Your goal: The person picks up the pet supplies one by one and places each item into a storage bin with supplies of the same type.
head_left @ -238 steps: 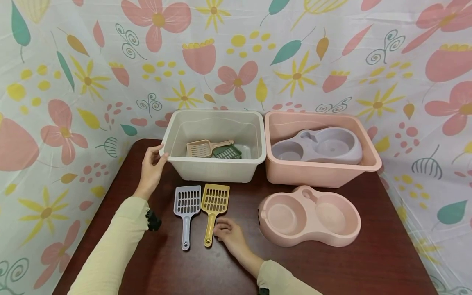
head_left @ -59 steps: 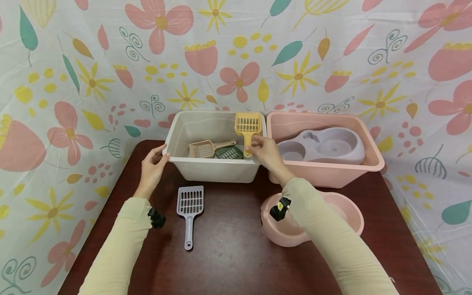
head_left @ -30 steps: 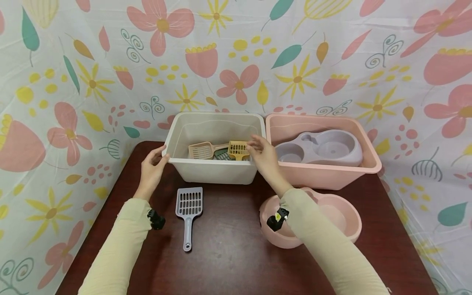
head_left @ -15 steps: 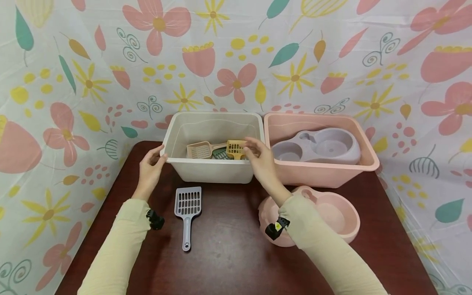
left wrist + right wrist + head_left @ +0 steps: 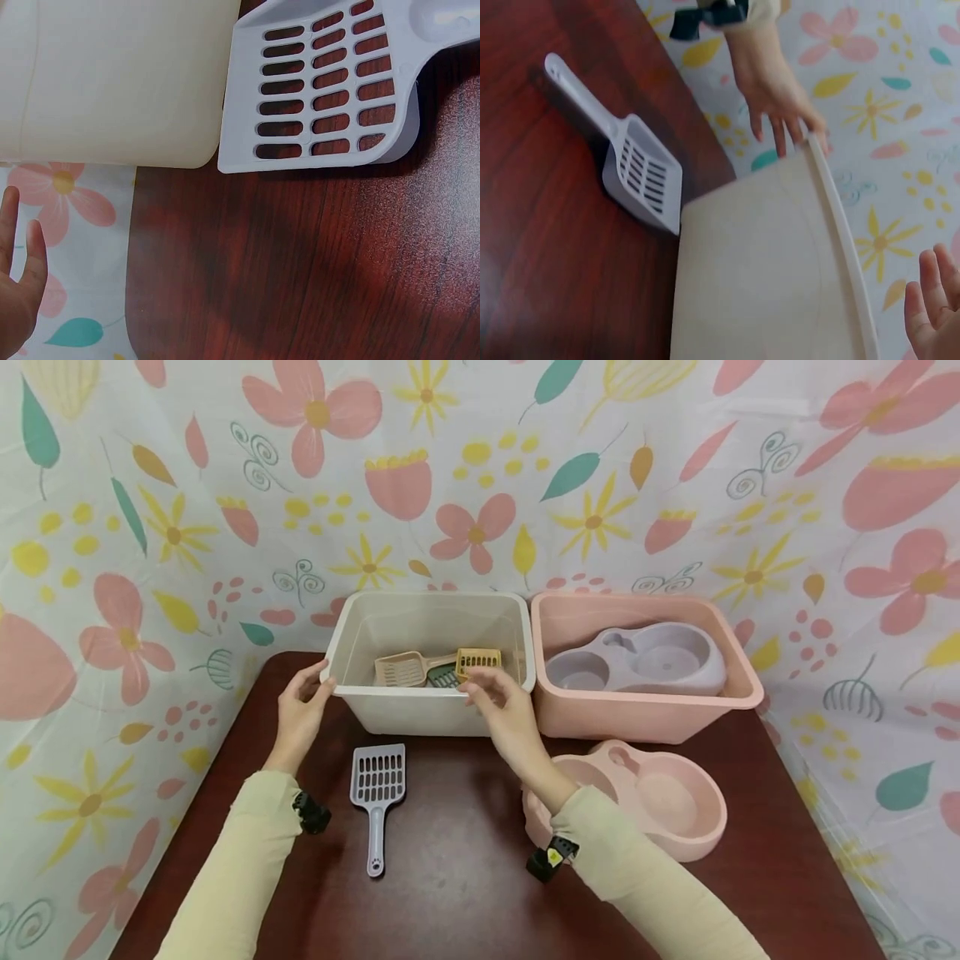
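Note:
My left hand (image 5: 300,710) holds the left front corner of the off-white litter box (image 5: 420,714), thumb and fingers at its rim. My right hand (image 5: 510,718), fingers loosely extended and holding nothing, is at the front rim of that box, right of its middle. Inside lie a yellow litter scoop (image 5: 478,658), a beige scoop (image 5: 401,670) and a green scoop (image 5: 442,677), the green one partly covered. A lilac litter scoop (image 5: 378,785) lies on the table in front of the box; it shows large in the left wrist view (image 5: 330,82).
Beside the off-white box stands a pink litter box (image 5: 637,714) holding a lilac double pet bowl (image 5: 671,656). A pink double pet bowl (image 5: 671,802) sits on the dark red table (image 5: 450,893), partly behind my right forearm. A flowered cloth (image 5: 480,460) hangs behind.
My right hand took the yellow scoop from the table, put it in the off-white box, let go, and drew back left to the front rim. My left hand stayed at the corner.

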`<state>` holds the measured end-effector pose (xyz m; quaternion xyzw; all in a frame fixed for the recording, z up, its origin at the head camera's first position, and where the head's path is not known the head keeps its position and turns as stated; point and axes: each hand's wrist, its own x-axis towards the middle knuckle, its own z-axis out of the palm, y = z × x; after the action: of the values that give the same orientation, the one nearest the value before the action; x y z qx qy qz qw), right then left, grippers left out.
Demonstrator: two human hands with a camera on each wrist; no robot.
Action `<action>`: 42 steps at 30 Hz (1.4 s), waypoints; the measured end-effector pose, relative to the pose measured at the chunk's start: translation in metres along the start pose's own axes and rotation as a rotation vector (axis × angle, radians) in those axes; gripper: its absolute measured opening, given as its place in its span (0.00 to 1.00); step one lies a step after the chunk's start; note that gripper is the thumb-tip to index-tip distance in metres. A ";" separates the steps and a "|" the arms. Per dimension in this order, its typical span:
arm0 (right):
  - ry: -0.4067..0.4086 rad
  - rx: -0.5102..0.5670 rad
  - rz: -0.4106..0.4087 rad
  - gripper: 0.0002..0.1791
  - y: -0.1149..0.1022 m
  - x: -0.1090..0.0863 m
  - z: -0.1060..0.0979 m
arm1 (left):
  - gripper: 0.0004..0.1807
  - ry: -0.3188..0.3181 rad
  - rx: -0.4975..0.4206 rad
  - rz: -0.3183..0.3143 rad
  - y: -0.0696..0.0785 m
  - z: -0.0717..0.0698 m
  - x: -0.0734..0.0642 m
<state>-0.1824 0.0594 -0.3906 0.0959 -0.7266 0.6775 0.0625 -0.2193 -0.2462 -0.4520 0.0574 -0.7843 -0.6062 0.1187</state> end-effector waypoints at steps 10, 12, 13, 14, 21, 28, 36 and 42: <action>-0.077 0.056 0.069 0.11 0.000 -0.024 0.023 | 0.24 -0.020 0.014 0.008 0.024 0.001 -0.015; -0.091 0.071 0.079 0.11 0.003 -0.027 0.026 | 0.24 -0.016 0.006 0.024 0.024 0.002 -0.015; -0.099 0.076 0.084 0.11 0.004 -0.029 0.028 | 0.24 -0.012 0.004 0.028 0.024 0.002 -0.014; -0.106 0.080 0.088 0.11 0.006 -0.030 0.029 | 0.24 -0.008 0.000 0.030 0.024 0.002 -0.015; -0.135 0.084 0.109 0.11 0.016 -0.039 0.038 | 0.24 -0.007 0.018 0.015 0.026 0.001 -0.015; -0.143 0.100 0.162 0.11 0.030 -0.048 0.049 | 0.24 -0.002 -0.006 0.006 0.014 0.001 -0.007; -0.127 0.131 0.183 0.11 0.045 -0.059 0.059 | 0.23 0.036 -0.024 0.025 -0.013 0.005 0.005; -0.121 0.169 0.190 0.10 0.057 -0.067 0.069 | 0.23 0.037 -0.015 0.027 -0.013 0.004 0.004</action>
<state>-0.1268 -0.0021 -0.4663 0.0723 -0.6750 0.7322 -0.0539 -0.2249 -0.2469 -0.4653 0.0573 -0.7782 -0.6091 0.1416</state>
